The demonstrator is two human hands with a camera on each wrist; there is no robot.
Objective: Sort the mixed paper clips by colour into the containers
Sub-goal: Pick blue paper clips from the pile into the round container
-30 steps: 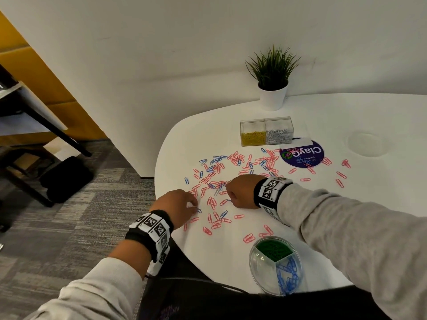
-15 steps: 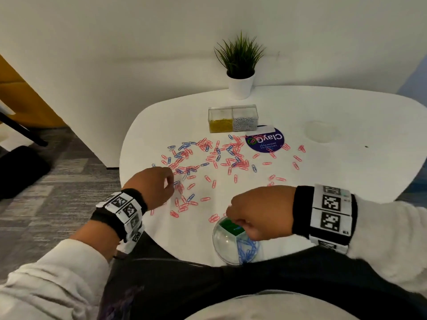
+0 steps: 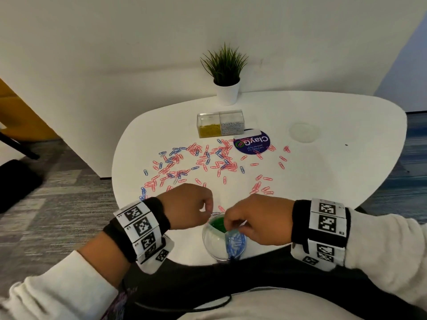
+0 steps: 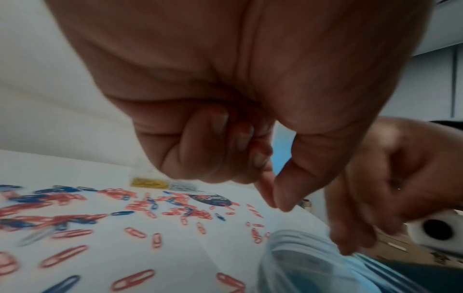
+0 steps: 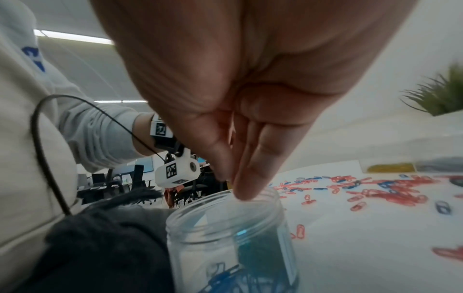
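A round clear container point(image 3: 208, 242) stands at the table's near edge, with a green compartment point(image 3: 217, 224) and a section of blue clips point(image 3: 235, 244). My right hand point(image 3: 231, 224) hangs over its mouth; in the right wrist view its fingers point(image 5: 250, 178) point straight down, tips together above the jar point(image 5: 225, 228), and no clip shows between them. My left hand point(image 3: 206, 210) hovers at the container's far-left rim, thumb and forefinger point(image 4: 285, 190) pinched, seemingly on a thin clip. Red and blue clips point(image 3: 208, 162) lie scattered beyond.
A clear box point(image 3: 219, 125) of yellow and silver clips sits at the back, beside a dark round sticker point(image 3: 251, 142). A potted plant point(image 3: 227, 88) stands against the wall. The table's left edge point(image 3: 114, 181) drops to carpet. My lap is right below the container.
My right hand left the clip pile and came back over the container. My left hand then rose from the pile and moved right to the container's rim.
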